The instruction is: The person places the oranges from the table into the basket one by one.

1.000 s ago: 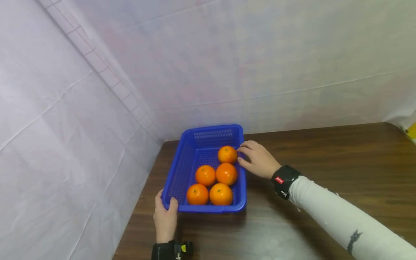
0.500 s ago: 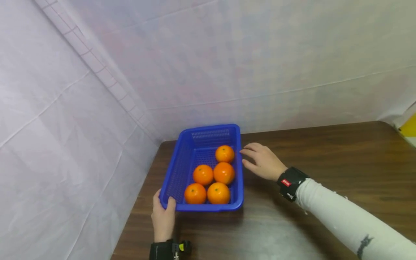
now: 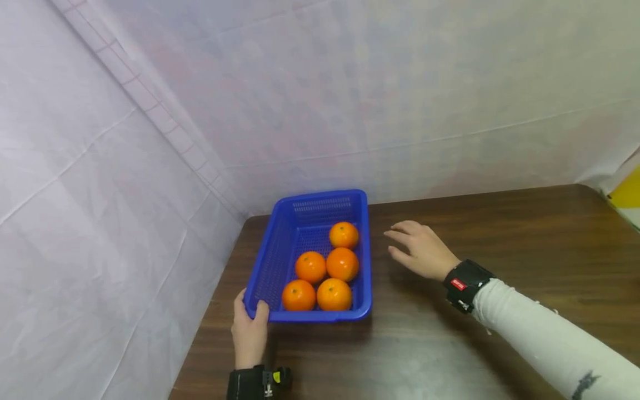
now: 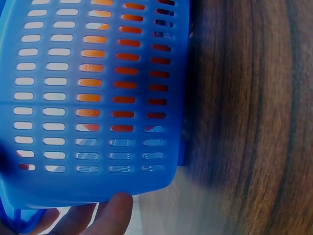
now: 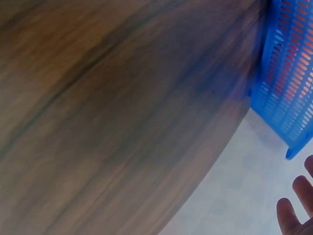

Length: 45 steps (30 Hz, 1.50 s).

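A blue plastic basket [image 3: 320, 316] with slotted walls stands on the wooden table, and several oranges [image 3: 342, 264] lie in its right and front part. At the basket's front left corner my left hand [image 3: 249, 336] grips the rim, thumb over the top edge; the left wrist view shows its fingers [image 4: 115, 215] curled at the basket's wall. My right hand [image 3: 422, 253] is held apart from the basket, to its right, with nothing in its loosely spread fingers. In the right wrist view the basket's wall [image 5: 288, 73] is near those fingertips.
The brown wooden table [image 3: 520, 233] stretches to the right. White sheeting [image 3: 425, 100] hangs behind it and along the left side [image 3: 100, 222]. A yellow object [image 3: 627, 189] shows at the far right edge.
My right hand has moved off the basket's right rim, away to the right. The left hand keeps its grip on the corner, and the oranges stay in place in the basket.
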Tool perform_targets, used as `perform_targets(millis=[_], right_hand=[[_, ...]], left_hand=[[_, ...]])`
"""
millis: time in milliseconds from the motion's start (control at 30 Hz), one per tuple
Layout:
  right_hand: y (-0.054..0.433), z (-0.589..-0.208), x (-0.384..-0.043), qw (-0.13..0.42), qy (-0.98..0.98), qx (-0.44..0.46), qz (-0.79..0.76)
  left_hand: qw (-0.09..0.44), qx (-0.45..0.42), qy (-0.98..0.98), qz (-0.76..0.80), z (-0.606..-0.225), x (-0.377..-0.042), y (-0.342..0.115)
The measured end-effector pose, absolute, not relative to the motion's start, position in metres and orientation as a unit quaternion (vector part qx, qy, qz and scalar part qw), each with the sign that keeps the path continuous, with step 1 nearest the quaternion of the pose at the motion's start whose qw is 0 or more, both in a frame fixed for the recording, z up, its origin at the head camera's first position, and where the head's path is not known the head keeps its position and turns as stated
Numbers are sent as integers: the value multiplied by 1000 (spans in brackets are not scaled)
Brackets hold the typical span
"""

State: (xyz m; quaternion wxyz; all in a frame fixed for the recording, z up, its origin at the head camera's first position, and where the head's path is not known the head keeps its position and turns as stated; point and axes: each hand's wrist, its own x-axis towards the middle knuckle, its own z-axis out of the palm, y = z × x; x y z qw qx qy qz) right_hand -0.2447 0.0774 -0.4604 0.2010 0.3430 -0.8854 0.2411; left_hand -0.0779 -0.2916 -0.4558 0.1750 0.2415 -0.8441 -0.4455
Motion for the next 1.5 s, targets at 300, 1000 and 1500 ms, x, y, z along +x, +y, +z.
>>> perform_targets(millis=[300, 1000, 1500], right_hand=[[100, -468, -242, 206, -895, 322, 231], [150, -480, -235, 190, -917, 279, 213], [191, -484, -225, 201, -928, 250, 193]], left_hand=[[183, 238, -843, -446, -454, -78, -291], [166, 247, -841, -452, -455, -78, -292], [164, 245, -843, -449, -452, -77, -292]])
